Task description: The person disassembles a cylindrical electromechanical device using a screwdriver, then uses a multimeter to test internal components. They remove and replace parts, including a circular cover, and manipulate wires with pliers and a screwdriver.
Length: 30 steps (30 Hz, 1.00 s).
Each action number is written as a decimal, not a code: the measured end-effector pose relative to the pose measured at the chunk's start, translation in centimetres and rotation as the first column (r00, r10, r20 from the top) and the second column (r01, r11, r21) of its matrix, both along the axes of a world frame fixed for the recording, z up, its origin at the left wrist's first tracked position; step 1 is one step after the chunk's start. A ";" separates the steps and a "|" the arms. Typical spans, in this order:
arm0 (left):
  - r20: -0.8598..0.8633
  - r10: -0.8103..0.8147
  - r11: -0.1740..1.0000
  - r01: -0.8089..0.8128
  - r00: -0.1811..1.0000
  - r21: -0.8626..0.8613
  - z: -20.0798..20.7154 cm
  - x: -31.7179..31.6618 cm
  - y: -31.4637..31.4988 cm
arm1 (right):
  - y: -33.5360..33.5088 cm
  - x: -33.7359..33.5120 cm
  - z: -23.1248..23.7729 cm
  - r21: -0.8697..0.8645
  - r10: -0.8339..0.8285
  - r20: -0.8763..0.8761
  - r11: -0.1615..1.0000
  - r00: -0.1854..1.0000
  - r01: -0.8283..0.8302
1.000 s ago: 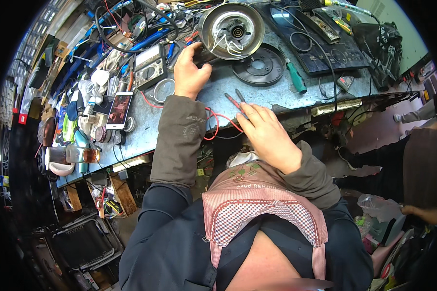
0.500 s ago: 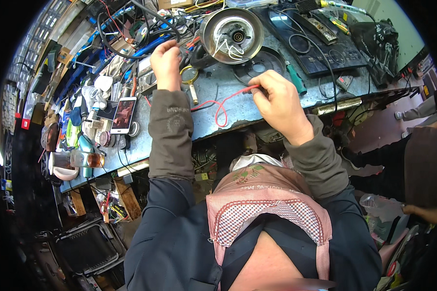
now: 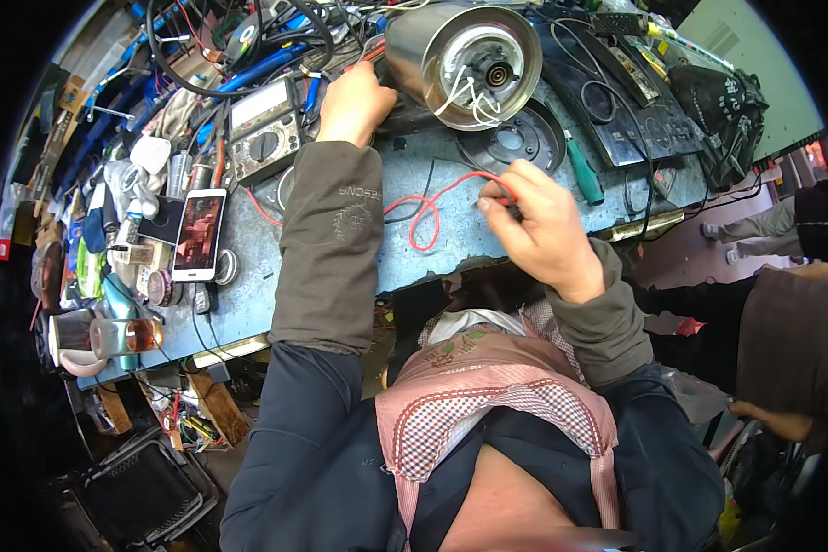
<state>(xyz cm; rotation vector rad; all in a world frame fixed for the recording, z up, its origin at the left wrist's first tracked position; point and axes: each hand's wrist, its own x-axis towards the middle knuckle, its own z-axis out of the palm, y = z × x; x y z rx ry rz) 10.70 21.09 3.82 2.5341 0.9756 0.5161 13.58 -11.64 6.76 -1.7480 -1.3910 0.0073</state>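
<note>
My right hand (image 3: 545, 225) is closed on a red test lead (image 3: 421, 230), pinching it near its end; a loop hangs over the bench edge. Beyond it, my left hand (image 3: 357, 103) is closed beside a steel kettle (image 3: 423, 60), its fingertips mostly hidden, so what it grips is unclear. The kettle lies tipped with its underside toward me, white wires hanging from the exposed base. A round black plastic bottom cover (image 3: 547, 138) lies under its rim. Left of my left hand sits a multimeter (image 3: 265, 145). A green-handled screwdriver (image 3: 587, 170) lies right of the cover.
Tools and cables crowd the left of the blue bench (image 3: 405, 253), around a phone (image 3: 199, 235) and a glass of brown liquid (image 3: 127, 338). A black glass-topped plate (image 3: 635, 120) and a black plastic bag (image 3: 722, 110) lie at the right. Another person stands far right.
My left hand has moved right and farther away, to the kettle's side, uncovering the multimeter. My right hand has lowered slightly, still with the red lead. The view has shifted, and the kettle appears more tipped.
</note>
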 end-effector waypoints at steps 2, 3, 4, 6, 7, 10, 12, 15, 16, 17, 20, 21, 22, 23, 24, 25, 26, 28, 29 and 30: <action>0.048 -0.050 0.997 0.053 0.998 -0.057 -0.3 -0.2 0.1 | -0.4 1.2 0.5 0.159 0.086 0.013 0.984 0.996 -0.087; 0.074 -0.062 0.996 0.067 0.995 -0.058 -0.3 -0.4 0.0 | -0.3 1.4 0.3 0.277 0.087 -0.017 0.957 0.996 -0.079; 0.045 -0.069 0.994 0.073 0.997 -0.086 -0.2 -0.3 0.0 | -0.1 1.7 0.1 0.391 0.092 -0.046 0.918 0.995 -0.067; -0.013 -0.082 0.988 0.080 0.997 -0.131 0.4 -0.1 0.3 | 1.0 2.3 -0.9 0.536 0.016 -0.042 0.844 0.999 0.009; 0.024 -0.055 0.975 0.059 0.998 -0.215 0.5 -0.2 0.1 | 1.4 2.7 -1.2 0.557 0.017 -0.025 0.831 1.000 0.000; 0.052 -0.020 0.958 0.034 0.998 -0.286 1.4 -0.2 -0.5 | 3.1 3.9 -2.0 0.628 -0.039 0.047 0.778 0.998 0.001; 0.050 -0.016 0.962 0.029 0.999 -0.273 1.4 -0.1 -0.3 | 4.2 4.3 -2.9 0.681 -0.039 -0.007 0.731 0.999 0.033; 0.031 -0.009 0.965 0.017 0.999 -0.262 1.6 -0.4 -1.0 | 4.5 4.8 -3.5 0.694 -0.019 -0.114 0.714 0.993 0.093; 0.056 -0.003 0.967 0.017 0.998 -0.255 1.6 -0.5 -1.2 | 4.5 4.9 -3.6 0.689 -0.025 -0.113 0.719 0.993 0.096; 0.079 0.002 0.969 0.017 0.997 -0.245 1.6 -0.6 -1.3 | 4.5 4.8 -3.6 0.685 -0.031 -0.114 0.721 0.993 0.102; 0.073 0.006 0.974 0.010 0.997 -0.226 1.3 -0.4 -1.4 | 4.1 4.7 -3.9 0.668 -0.053 -0.128 0.734 0.990 0.125; 0.067 0.007 0.975 0.008 0.998 -0.222 1.2 -0.4 -1.3 | 4.0 4.6 -3.9 0.659 -0.060 -0.128 0.740 0.990 0.130; 0.061 0.007 0.976 0.006 0.998 -0.217 1.1 -0.4 -1.3 | 4.0 4.6 -3.9 0.651 -0.067 -0.129 0.747 0.989 0.136; 0.072 0.001 0.976 0.014 0.997 -0.216 0.8 -0.4 -1.1 | 4.1 4.5 -4.0 0.655 -0.075 -0.132 0.741 0.988 0.144; 0.083 -0.005 0.977 0.022 0.997 -0.214 0.6 -0.3 -0.9 | 4.2 4.6 -4.0 0.646 -0.078 -0.110 0.752 0.991 0.131; 0.093 -0.011 0.977 0.030 0.996 -0.212 0.3 -0.3 -0.7 | 4.2 4.7 -4.1 0.636 -0.080 -0.089 0.762 0.993 0.118; 0.082 -0.008 0.976 0.026 0.997 -0.214 0.4 -0.2 -0.8 | 4.2 4.8 -4.1 0.625 -0.083 -0.067 0.774 0.994 0.107; 0.059 -0.003 0.976 0.016 0.998 -0.218 0.7 -0.2 -1.0 | 4.1 4.7 -4.1 0.622 -0.105 -0.078 0.772 0.991 0.131; 0.061 0.001 0.977 0.012 0.998 -0.213 0.6 -0.1 -1.0 | 4.1 4.7 -4.1 0.621 -0.114 -0.082 0.771 0.990 0.140; 0.063 0.005 0.978 0.009 0.998 -0.208 0.4 -0.1 -1.0 | 4.1 4.6 -4.0 0.621 -0.122 -0.086 0.770 0.989 0.149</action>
